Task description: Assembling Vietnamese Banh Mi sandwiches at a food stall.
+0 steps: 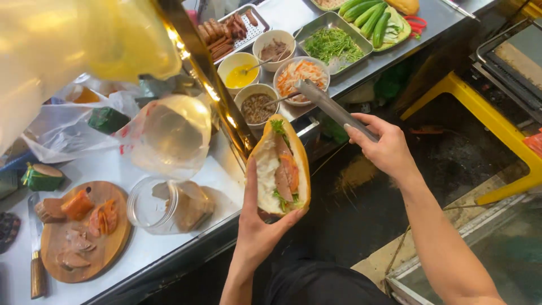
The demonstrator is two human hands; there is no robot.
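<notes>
Steel tongs over carrot bowl, sandwich below.

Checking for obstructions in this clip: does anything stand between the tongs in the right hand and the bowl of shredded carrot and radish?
Nothing visible. The tongs in the right hand already reach the bowl of shredded carrot and radish. The left hand holds the sandwich lower down, clear of them.

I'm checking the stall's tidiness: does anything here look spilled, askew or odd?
Nothing looks spilled. The left hand holds the split sandwich upright, filling inside. The right hand holds metal tongs over the shredded-vegetable bowl. A clear jar lies on its side by the round cutting board.
</notes>
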